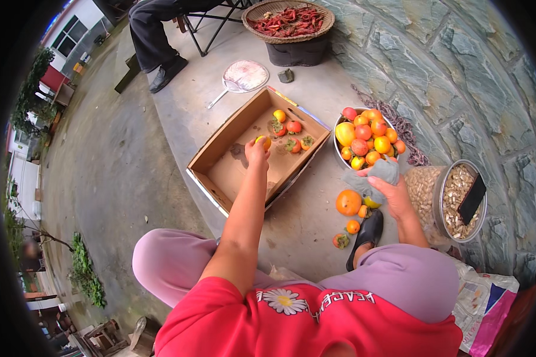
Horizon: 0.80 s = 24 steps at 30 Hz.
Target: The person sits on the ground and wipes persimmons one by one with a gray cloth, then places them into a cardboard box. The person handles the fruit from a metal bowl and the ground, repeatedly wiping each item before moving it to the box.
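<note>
My left hand reaches into a shallow cardboard box and grips a yellow-orange persimmon. Several persimmons with leafy green calyxes lie at the box's right end. A grey cloth is in my right hand, just below a metal bowl heaped with red, orange and yellow persimmons. Below the cloth, a large orange persimmon and several smaller ones rest on the concrete near my black shoe.
On the right stands a container of peanuts with a black phone on top. A hand fan, a stone and a basket of dried red chillies are beyond the box. A seated person's leg shows upper left; a stone wall borders the right.
</note>
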Each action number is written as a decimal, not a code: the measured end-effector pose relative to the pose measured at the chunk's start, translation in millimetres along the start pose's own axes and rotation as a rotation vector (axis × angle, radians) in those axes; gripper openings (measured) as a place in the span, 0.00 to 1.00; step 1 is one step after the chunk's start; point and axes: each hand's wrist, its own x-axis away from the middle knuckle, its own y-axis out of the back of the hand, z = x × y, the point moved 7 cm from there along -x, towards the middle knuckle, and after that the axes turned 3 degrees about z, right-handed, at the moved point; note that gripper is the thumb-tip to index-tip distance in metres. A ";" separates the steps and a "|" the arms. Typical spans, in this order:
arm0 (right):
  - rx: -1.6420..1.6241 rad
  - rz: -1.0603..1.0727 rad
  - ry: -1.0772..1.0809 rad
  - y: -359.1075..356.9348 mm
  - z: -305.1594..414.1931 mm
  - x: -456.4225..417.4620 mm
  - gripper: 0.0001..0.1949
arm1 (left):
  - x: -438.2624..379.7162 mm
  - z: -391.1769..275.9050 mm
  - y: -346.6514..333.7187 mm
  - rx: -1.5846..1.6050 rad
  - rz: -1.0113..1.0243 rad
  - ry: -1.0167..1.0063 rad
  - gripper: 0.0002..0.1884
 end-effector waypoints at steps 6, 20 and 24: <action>-0.009 -0.020 -0.054 0.7 -7.4 -4.8 0.11 | -40.5 47.9 -7.7 0.355 0.033 0.269 0.26; -0.088 -0.193 0.076 31.4 -5.8 -1.7 0.14 | 114.8 -32.1 -101.5 0.216 0.411 -0.502 0.07; -0.193 -0.279 0.191 42.4 12.4 1.9 0.14 | 223.5 30.8 -139.6 -0.508 0.932 -0.819 0.09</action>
